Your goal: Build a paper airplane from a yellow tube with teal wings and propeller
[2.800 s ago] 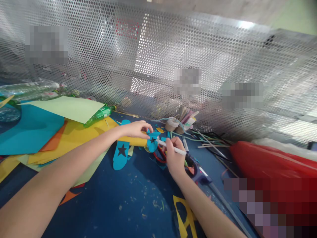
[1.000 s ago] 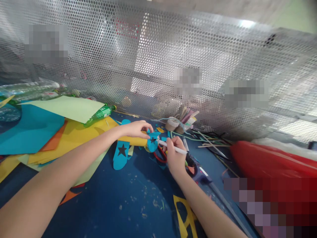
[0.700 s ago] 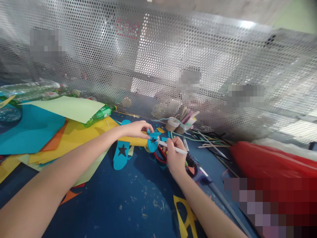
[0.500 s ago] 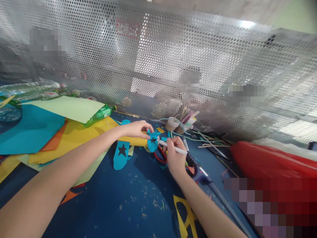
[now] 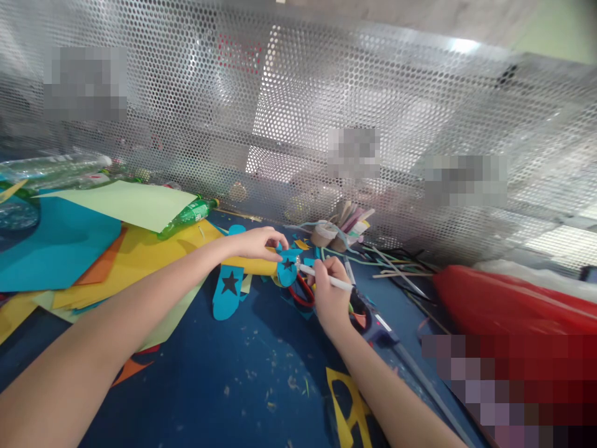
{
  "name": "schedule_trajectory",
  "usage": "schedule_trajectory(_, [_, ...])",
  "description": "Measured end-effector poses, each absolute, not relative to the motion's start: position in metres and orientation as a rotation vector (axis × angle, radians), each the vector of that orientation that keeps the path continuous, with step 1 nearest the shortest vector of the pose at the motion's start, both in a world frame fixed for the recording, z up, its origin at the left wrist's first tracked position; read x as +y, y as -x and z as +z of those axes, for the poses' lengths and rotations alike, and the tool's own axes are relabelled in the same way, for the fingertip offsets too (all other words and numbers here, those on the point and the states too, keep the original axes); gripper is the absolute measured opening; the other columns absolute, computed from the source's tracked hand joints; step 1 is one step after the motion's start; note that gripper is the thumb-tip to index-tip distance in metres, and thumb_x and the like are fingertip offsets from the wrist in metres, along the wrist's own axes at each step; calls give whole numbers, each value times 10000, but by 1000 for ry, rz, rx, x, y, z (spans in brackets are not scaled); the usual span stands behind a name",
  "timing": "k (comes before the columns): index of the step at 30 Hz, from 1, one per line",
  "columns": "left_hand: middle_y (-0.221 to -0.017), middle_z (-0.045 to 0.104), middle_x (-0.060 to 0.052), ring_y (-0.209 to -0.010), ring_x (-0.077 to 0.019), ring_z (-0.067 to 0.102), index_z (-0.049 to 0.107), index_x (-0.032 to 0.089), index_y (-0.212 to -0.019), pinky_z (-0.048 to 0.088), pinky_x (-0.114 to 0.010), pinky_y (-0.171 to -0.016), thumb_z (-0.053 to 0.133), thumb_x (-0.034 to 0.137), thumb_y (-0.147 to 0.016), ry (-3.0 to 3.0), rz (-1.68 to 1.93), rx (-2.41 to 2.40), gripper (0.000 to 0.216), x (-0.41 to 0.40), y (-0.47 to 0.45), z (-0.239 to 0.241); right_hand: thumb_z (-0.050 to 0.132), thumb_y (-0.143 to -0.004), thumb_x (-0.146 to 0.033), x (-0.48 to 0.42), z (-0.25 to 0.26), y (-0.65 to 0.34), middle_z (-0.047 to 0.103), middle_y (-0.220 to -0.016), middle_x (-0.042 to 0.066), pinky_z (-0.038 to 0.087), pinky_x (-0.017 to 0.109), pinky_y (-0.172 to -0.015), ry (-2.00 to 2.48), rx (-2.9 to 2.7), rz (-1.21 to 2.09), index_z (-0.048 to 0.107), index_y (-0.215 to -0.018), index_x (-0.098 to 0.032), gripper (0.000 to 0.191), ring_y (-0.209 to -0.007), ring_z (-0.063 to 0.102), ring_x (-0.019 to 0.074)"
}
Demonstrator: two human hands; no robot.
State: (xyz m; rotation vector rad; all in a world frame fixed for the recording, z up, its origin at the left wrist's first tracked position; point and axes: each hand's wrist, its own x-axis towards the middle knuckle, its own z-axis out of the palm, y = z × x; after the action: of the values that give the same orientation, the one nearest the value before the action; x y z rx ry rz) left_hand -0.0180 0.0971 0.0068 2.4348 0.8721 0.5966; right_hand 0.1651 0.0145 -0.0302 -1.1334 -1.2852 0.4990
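A paper craft lies mid-table: a yellow tube [image 5: 255,266] with teal wings, one teal wing [image 5: 228,287] bearing a black star. My left hand [image 5: 256,242] rests on the tube and pinches the small teal piece with a black star [image 5: 286,269] at its end. My right hand [image 5: 329,292] is closed round a thin white pen [image 5: 326,280], whose tip touches that teal piece. Red-handled scissors [image 5: 302,294] lie just under my right hand.
Sheets of teal, yellow, orange and pale green paper [image 5: 84,242] pile at the left, with a green plastic bottle [image 5: 186,216] on them. A perforated metal screen [image 5: 298,124] walls the back. Paper cups with sticks [image 5: 338,231] stand behind; red plastic [image 5: 508,308] lies at right.
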Motion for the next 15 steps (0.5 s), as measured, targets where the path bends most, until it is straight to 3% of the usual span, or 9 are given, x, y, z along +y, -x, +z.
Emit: schedule_trajectory(15, [-935, 533, -15, -882, -161, 553, 606, 214, -938, 434, -280, -807, 673, 317, -737, -2437, 598, 881, 235, 98, 18, 6, 511, -816, -255, 15, -31, -165, 459, -447, -67, 357, 263, -478, 1133, -1280, 522, 363, -577, -238, 282, -447, 426, 127])
